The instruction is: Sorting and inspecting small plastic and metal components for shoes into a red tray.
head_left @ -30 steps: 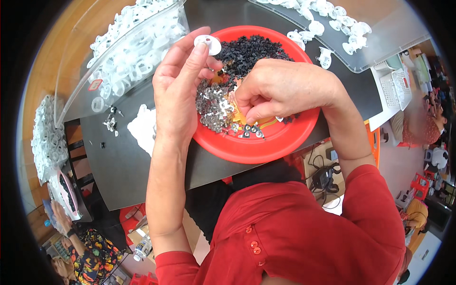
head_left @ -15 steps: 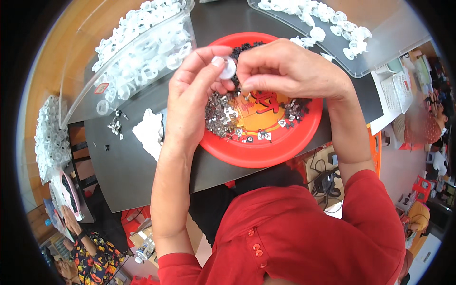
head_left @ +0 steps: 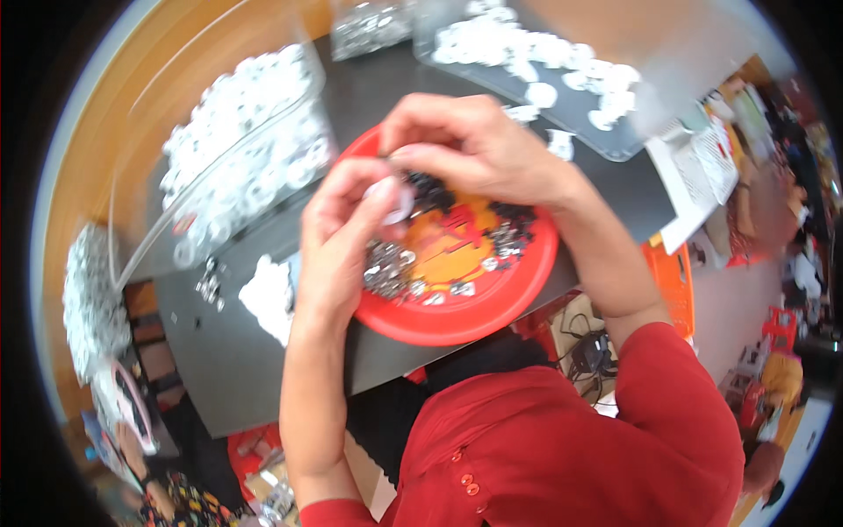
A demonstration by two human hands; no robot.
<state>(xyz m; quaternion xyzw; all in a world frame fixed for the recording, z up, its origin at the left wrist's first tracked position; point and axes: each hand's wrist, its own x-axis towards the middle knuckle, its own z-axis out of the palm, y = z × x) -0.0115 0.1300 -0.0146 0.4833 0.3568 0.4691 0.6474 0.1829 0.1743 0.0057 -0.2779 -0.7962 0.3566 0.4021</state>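
Observation:
Over the left side of a round red tray [head_left: 439, 330], my left hand [head_left: 338, 230] pinches a small white round plastic part [head_left: 401, 204] between thumb and fingers. My right hand [head_left: 470, 140] is just above and beside it, thumb and fingertips pressed together; whatever they hold is hidden or too small to name. In the tray, small silvery metal pieces [head_left: 384, 270] lie in a heap at the left. Small black parts [head_left: 430, 191] are piled at the back, and mixed black and silver pieces [head_left: 509, 239] lie at the right.
A clear bin of white plastic parts [head_left: 241, 132] stands at the back left, another clear tray of white parts [head_left: 549, 57] at the back right. A bag of metal pieces [head_left: 373, 31] lies between them. A crumpled white cloth or paper [head_left: 268, 299] rests left of the red tray.
The view has shifted and blurred. My right hand has moved left, closer to the left hand and above the white part, which my left hand still holds.

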